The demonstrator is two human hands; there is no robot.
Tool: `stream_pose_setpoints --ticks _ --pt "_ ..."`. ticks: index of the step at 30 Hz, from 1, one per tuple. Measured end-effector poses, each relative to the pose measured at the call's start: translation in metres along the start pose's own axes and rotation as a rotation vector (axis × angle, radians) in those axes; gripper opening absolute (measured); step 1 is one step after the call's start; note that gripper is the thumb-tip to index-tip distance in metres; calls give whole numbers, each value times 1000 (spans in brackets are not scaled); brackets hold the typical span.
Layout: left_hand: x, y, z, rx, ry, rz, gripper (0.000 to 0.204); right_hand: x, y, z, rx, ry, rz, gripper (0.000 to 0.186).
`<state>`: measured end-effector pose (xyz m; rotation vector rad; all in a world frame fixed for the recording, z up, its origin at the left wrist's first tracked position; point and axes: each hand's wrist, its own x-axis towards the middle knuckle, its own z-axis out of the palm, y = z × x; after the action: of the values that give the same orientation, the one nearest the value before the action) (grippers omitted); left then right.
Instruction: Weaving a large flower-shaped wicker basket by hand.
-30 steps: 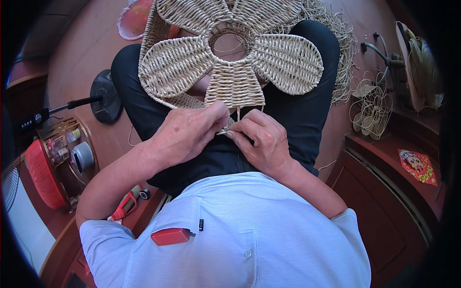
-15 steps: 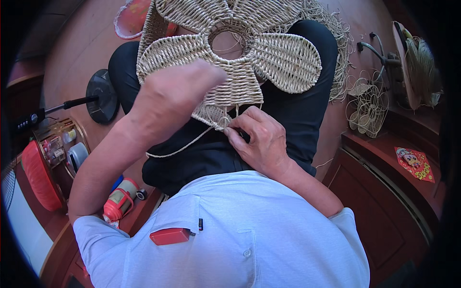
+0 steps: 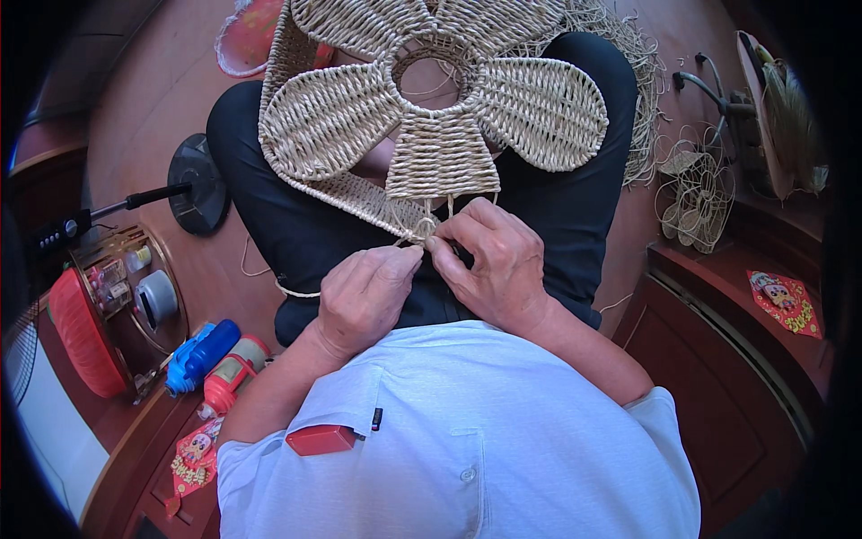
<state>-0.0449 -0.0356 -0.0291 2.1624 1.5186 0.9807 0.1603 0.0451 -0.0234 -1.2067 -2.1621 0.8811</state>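
Now left hand (image 3: pixel 366 292) rejoins right hand (image 3: pixel 494 259); both grips pinch straw cord (image 3: pixel 426 228) near woven petal (image 3: pixel 442 154), two-handed work resumes.

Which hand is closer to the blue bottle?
Left. The left hand is ahead and to the right of the blue bottle; the right hand is farther off that same way.

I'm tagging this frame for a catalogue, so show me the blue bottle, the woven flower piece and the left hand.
Blue bottle (image 3: pixel 216 348): head view, on its body.
Woven flower piece (image 3: pixel 441 148): head view, on its lower petal.
Left hand (image 3: pixel 365 295): head view, on its back.
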Motion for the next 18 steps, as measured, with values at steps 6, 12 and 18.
stream_pose_setpoints --ticks 6,12,18 --pt "-6 -3 7 110 -6 27 49 1 -2 2 -54 28 5 14" --pt "-2 4 1 75 -115 -103 49 1 0 4 -87 18 1 15" --pt "17 7 -4 -30 -197 -241 38 0 3 4 -96 20 -10 15"
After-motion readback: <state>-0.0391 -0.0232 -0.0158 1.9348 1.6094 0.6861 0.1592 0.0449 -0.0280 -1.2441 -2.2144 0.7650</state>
